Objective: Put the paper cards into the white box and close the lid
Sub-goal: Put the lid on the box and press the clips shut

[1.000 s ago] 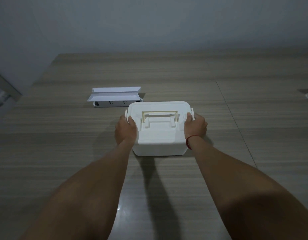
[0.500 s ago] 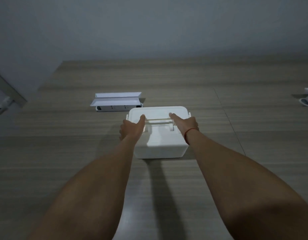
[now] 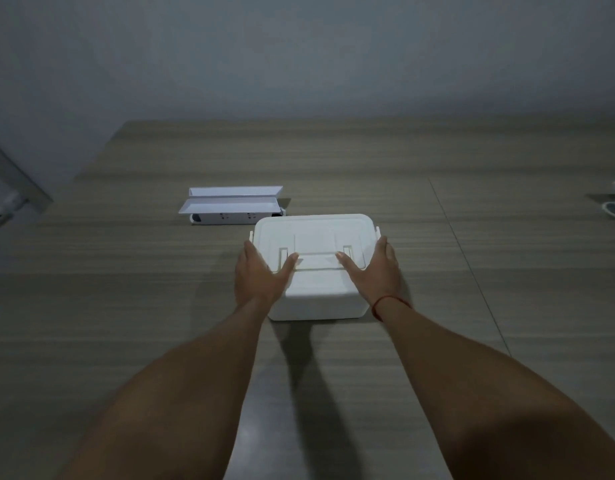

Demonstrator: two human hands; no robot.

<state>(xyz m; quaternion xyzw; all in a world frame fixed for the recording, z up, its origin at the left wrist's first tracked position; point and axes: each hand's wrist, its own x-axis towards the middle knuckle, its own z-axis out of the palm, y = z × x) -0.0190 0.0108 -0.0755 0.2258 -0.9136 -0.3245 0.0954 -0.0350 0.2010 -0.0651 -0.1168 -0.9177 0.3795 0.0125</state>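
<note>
head view: the white box (image 3: pixel 314 271) sits on the tabletop (image 3: pixel 437 271) with its lid (image 3: pixel 313 237) on and the handle folded flat. the left hand (image 3: pixel 259 275) and the right hand (image 3: pixel 375 268) flank it, fingers spread along the left and right edges near the side latches, thumbs laid on top by the handle. each grip is released and flat, pressing rather than clenched, with nothing grasped. the paper cards (image 3: pixel 231 199) lie folded on a power strip (image 3: pixel 236 217), far and to the left of the box, just beside its far left corner and well apart from both hands.

judging by the cards outside and the lid on, the step in hand looks like opening the box. to do it well, the fingers should free both latches together and lift the lid evenly, while the palms keep the light box from sliding. a lopsided pull may jam one side. the lid belongs somewhere clear of the cards, which then need a reach across to the far left.
</note>
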